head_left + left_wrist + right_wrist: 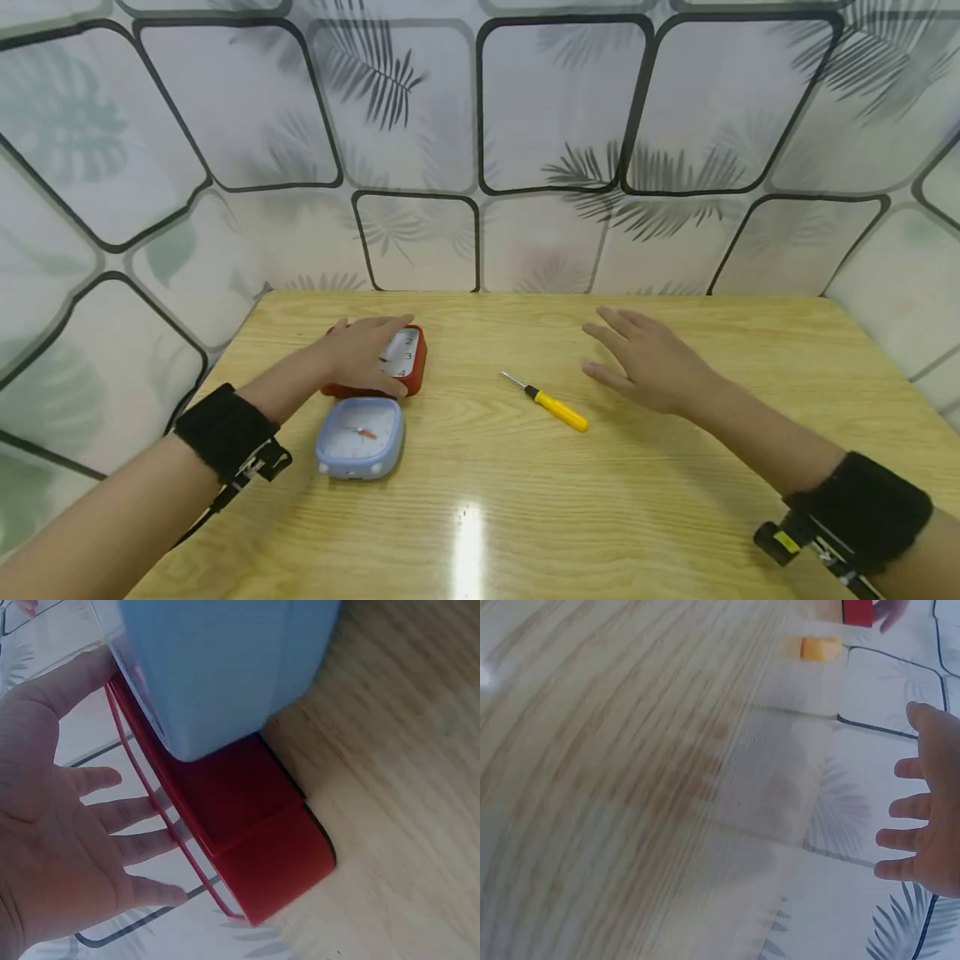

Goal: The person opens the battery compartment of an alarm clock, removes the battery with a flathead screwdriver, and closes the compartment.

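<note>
My left hand lies over a red square clock with a white numbered face, partly covering it. In the left wrist view its fingers are spread over the face of the red clock, the thumb at the edge. Just in front of that clock sits a light-blue clock, face up; its blue side fills the top of the left wrist view. With fingers extended and nothing held, my right hand hovers over the table, right of a screwdriver with a yellow handle and its metal tip pointing far left.
A light wood-grain table spans the work area. Behind it rises a pale wall covering with dark outlines and leaf prints, meeting the table's back edge. Black bands with small cameras are on both wrists.
</note>
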A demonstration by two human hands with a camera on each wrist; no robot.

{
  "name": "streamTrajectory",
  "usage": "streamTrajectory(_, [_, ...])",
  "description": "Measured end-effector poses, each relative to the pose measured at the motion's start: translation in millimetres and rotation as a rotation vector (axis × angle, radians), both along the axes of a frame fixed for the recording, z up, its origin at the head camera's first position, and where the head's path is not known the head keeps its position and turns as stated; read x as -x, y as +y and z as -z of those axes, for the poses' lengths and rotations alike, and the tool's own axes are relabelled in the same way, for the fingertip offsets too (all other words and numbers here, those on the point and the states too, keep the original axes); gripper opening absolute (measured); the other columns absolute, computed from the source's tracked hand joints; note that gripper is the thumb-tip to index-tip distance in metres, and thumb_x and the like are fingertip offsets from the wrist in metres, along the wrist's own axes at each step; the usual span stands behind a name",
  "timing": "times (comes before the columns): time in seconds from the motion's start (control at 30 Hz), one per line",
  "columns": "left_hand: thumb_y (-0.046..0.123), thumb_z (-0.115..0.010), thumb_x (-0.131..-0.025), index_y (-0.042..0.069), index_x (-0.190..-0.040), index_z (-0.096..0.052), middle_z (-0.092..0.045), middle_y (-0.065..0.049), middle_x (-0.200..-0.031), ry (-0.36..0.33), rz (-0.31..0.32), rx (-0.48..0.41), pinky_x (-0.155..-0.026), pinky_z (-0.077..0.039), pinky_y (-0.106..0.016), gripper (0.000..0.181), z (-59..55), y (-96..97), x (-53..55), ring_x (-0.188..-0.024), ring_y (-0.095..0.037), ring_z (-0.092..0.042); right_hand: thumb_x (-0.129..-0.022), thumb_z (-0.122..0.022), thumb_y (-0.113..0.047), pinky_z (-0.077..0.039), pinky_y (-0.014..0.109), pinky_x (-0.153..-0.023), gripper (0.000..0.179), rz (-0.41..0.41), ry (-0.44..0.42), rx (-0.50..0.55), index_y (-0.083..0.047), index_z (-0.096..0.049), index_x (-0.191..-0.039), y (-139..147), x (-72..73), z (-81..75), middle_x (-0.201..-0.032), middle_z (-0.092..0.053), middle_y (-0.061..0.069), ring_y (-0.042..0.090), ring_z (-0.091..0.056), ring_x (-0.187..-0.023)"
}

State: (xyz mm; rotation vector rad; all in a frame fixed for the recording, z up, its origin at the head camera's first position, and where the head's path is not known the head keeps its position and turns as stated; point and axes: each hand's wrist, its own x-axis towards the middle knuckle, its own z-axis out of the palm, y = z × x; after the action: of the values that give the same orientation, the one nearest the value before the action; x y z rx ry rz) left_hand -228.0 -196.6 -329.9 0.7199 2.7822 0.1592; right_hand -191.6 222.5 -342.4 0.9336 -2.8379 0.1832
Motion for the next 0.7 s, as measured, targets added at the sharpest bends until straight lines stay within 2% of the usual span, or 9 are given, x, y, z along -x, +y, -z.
streamTrajectory(0.17, [0.042, -0.080, -0.080, 0.004, -0.158, -0.023, -0.036, -0.024, -0.156, -0.043, 0.006, 0.049, -0.108, -0.024, -0.075, 0.104, -2.0, 12.4, 5.7, -0.142, -0.045, -0.035, -0.101, -0.056, -0.042, -0.037, 0.059, -0.110, 0.055, -0.021, 0.002, 0.007, -0.006, -0.052, -0.142, -9.1, -0.1, 5.4, -0.150, -0.046, 0.022, 0.043, -0.045, -0.135])
streamTrajectory(0.33, [0.041, -0.083, -0.076, -0.002, -0.154, -0.029, -0.040, -0.028, -0.152, -0.002, 0.040, 0.105, -0.111, -0.031, -0.066, 0.104, -1.1, 21.3, 8.8, -0.139, -0.046, -0.039, -0.099, -0.060, -0.039, -0.042, 0.056, -0.107, 0.049, -0.065, 0.036, 0.007, -0.006, -0.060, -0.135, -19.4, -4.1, 9.5, -0.142, -0.056, 0.020, 0.040, -0.053, -0.130])
streamTrajectory(0.47, [0.040, -0.085, -0.071, -0.004, -0.150, -0.035, -0.052, -0.025, -0.142, 0.024, 0.058, 0.083, -0.103, -0.045, -0.053, 0.103, 1.9, 20.0, 13.6, -0.128, -0.042, -0.051, -0.097, -0.063, -0.034, -0.046, 0.053, -0.104, 0.040, -0.107, 0.086, 0.046, -0.006, -0.067, -0.126, -30.0, -8.0, 9.2, -0.131, -0.065, 0.016, 0.036, -0.059, -0.123])
streamTrajectory(0.53, [0.041, -0.086, -0.069, -0.005, -0.148, -0.037, -0.056, -0.023, -0.136, 0.039, 0.061, 0.058, -0.099, -0.048, -0.050, 0.104, 1.7, 17.8, 16.2, -0.122, -0.039, -0.055, -0.097, -0.064, -0.033, -0.047, 0.052, -0.102, 0.037, -0.113, 0.090, 0.078, -0.007, -0.068, -0.123, -34.4, -9.7, 6.1, -0.127, -0.067, 0.015, 0.035, -0.061, -0.119])
streamTrajectory(0.6, [0.043, -0.087, -0.067, -0.006, -0.146, -0.039, -0.059, -0.021, -0.133, 0.063, 0.052, 0.015, -0.098, -0.050, -0.049, 0.104, -4.2, 15.4, 17.7, -0.119, -0.038, -0.057, -0.096, -0.065, -0.030, -0.050, 0.051, -0.098, 0.034, -0.110, 0.094, 0.121, -0.006, -0.070, -0.120, -38.4, -10.5, 0.5, -0.122, -0.070, 0.013, 0.034, -0.063, -0.115])
streamTrajectory(0.7, [0.044, -0.086, -0.068, -0.005, -0.147, -0.039, -0.060, -0.021, -0.131, 0.122, 0.021, -0.065, -0.098, -0.049, -0.050, 0.105, -21.6, 10.9, 17.3, -0.116, -0.038, -0.058, -0.096, -0.066, -0.028, -0.052, 0.050, -0.093, 0.031, -0.077, 0.086, 0.207, -0.007, -0.070, -0.118, -44.0, -9.4, -9.8, -0.117, -0.071, 0.011, 0.032, -0.066, -0.110])
